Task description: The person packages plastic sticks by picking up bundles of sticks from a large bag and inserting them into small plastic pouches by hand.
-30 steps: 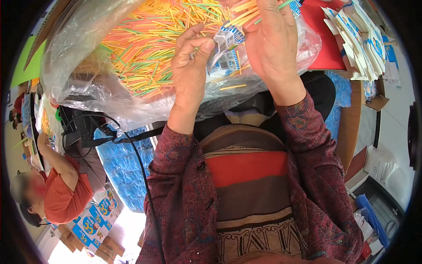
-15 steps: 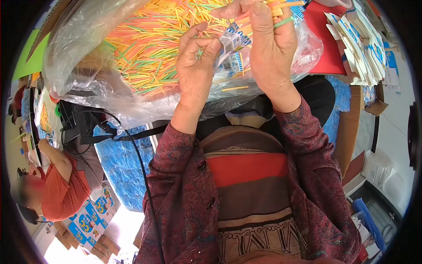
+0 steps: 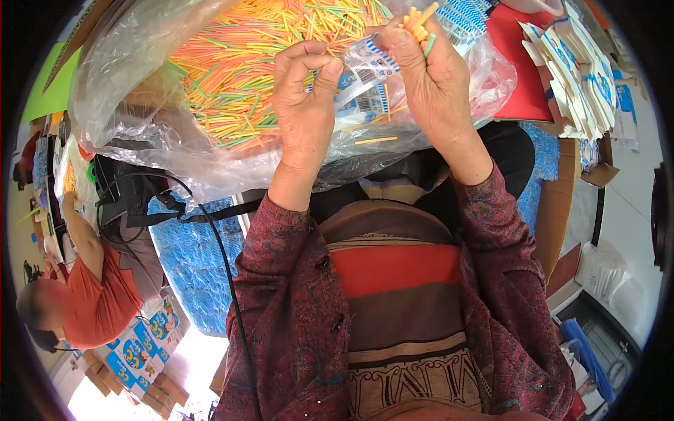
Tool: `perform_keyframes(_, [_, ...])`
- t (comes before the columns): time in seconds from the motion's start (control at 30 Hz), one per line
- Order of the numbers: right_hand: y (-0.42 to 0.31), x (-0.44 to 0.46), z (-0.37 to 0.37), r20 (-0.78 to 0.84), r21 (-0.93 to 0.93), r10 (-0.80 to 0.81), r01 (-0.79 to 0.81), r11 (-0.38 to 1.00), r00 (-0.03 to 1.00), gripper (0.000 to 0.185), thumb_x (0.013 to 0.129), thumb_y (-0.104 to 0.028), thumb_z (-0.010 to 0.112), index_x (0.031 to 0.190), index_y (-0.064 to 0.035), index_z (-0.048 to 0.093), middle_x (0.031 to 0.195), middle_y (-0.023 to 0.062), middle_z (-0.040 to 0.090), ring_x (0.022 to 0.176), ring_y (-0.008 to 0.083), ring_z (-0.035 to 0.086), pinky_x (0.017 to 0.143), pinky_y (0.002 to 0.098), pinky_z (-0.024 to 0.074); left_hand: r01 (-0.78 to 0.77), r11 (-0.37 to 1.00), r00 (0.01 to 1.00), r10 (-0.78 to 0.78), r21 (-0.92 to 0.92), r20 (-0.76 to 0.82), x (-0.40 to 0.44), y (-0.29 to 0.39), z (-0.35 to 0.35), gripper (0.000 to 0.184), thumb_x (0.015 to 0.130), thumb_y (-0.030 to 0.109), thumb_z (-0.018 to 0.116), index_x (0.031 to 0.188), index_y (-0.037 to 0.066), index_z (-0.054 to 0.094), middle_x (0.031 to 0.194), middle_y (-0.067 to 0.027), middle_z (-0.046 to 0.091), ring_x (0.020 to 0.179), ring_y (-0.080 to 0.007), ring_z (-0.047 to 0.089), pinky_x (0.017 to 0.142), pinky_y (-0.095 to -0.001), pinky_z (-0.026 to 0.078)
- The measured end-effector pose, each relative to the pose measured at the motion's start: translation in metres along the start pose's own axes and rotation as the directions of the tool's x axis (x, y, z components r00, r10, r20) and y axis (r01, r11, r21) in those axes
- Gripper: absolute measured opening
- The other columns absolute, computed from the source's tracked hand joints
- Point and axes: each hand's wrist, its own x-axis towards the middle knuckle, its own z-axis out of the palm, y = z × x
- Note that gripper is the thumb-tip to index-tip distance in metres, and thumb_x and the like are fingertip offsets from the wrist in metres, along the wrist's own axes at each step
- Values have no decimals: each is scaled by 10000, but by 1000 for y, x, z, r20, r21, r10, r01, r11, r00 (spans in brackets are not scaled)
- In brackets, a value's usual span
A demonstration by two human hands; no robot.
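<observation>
We are gripping a clear printed packet (image 3: 364,64) between the thumb and fingers of the left hand (image 3: 304,105), with its blue-patterned end pointing toward the right hand (image 3: 435,95). In the right hand we are clasping a bundle of sticks (image 3: 420,27), yellow and orange with one green, their ends projecting above the thumb and fingers. We are working with both hands over the near side of a large plastic bag (image 3: 119,56), inside which many loose sticks (image 3: 239,77) in yellow, orange, pink and green are lying in a heap. A second packet (image 3: 364,106) is resting just below the gripped one, and a single stick (image 3: 376,140) is lying on the near part of the bag. To our right, blue-and-white packaging (image 3: 460,19) and a stack of cartons (image 3: 572,81) are sitting by a red surface (image 3: 523,42), while a co-worker (image 3: 105,298) is sitting well apart on our left
</observation>
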Motion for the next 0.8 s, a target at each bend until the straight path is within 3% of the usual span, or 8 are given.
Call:
perform_keyframes(0.17, [13,-6,1,172,-66,149,-139,988,974,239,987,-226,572,1107,-20,595,861,77,670,792,134,614,771,311,497,-198,961,980,194,192,41,2,-1,1,69,872,37,687,868,31,619,1050,-60,562,973,-167,535,834,-282,465])
perform_keyframes(0.27, [16,-6,3,197,-384,-277,334,861,941,245,982,-231,574,1113,-26,597,912,109,666,853,154,629,779,330,491,-196,967,980,196,163,18,3,-4,0,71,879,42,680,872,26,611,1033,-61,564,964,-174,536,832,-283,466])
perform_keyframes(0.3, [16,-6,2,195,-386,-276,333,861,941,245,982,-231,574,1113,-26,597,912,109,666,853,154,629,779,330,491,-197,967,980,196,162,20,3,-5,0,71,879,42,680,872,26,611,1033,-61,564,964,-174,536,832,-283,466])
perform_keyframes(0.4, [8,-6,-2,93,126,230,-241,962,969,261,950,-239,616,1087,-17,600,975,137,663,926,204,647,794,358,488,-91,994,996,93,68,-19,3,-7,-2,59,891,43,668,883,28,611,1048,-58,559,967,-154,532,830,-275,468])
perform_keyframes(0.43, [2,-3,-3,93,128,230,-241,962,969,261,950,-239,616,1087,-17,600,975,137,663,926,204,647,794,358,488,-91,993,995,93,70,-20,3,-6,-3,59,891,43,668,883,28,611,1048,-58,559,967,-154,532,830,-275,468])
perform_keyframes(0.47, [-5,2,-7,54,373,299,-297,879,953,245,979,-250,564,1071,-23,579,956,120,658,901,201,650,789,342,499,-33,999,999,32,-6,-34,3,-6,-3,53,897,43,661,887,29,612,1062,-56,556,970,-146,529,833,-272,467])
perform_keyframes(0.63, [-18,13,-3,-12,887,440,-193,419,898,278,1037,-302,451,1047,-37,533,919,90,649,869,199,666,802,328,535,144,944,989,-150,-298,2,1,-7,2,25,920,39,633,904,36,613,1124,-49,541,982,-117,523,845,-260,464])
perform_keyframes(0.8, [-19,15,11,-110,910,402,-71,408,909,288,1038,-310,448,1063,-33,525,924,93,641,851,182,658,794,330,539,218,895,975,-215,-389,51,-4,-3,9,20,939,40,607,919,38,612,1172,-47,530,992,-113,529,866,-256,456])
